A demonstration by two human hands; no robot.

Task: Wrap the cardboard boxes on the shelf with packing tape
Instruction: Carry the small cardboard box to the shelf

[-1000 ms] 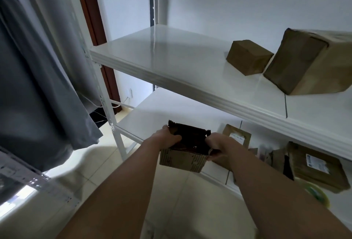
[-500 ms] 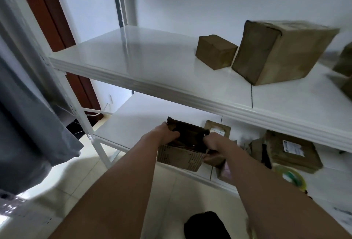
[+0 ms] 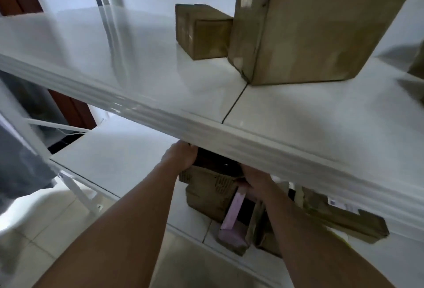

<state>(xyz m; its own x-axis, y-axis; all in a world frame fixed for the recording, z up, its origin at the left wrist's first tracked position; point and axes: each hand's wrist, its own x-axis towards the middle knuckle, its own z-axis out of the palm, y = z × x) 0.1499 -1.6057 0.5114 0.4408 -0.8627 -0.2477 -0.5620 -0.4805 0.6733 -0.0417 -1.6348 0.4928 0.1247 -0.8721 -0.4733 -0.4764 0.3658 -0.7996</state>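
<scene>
Both hands grip one open box point(image 3: 211, 186), one at each end. The left hand point(image 3: 181, 156) curls over its left rim; the right hand point(image 3: 257, 182) clamps the right end, though its fingertips are hidden behind the box and under the upper shelf's point(image 3: 160, 113) front lip. A second ago this box hung in the air, nearer than the lower shelf point(image 3: 119, 161); now it sits just under the upper shelf's lip, on or barely above the lower shelf — which, I cannot tell. The camera has also swung in and up, so the upper shelf fills the view. On it, far right, stand a small box point(image 3: 202, 30) and a big box point(image 3: 309, 23), touching or nearly so. Right of the held box on the lower shelf lie a pink piece point(image 3: 234, 214) and flattened cardboard point(image 3: 344, 218). No tape roll shows now. My reading: the box is being set down for taping, and no wrapping has begun.
</scene>
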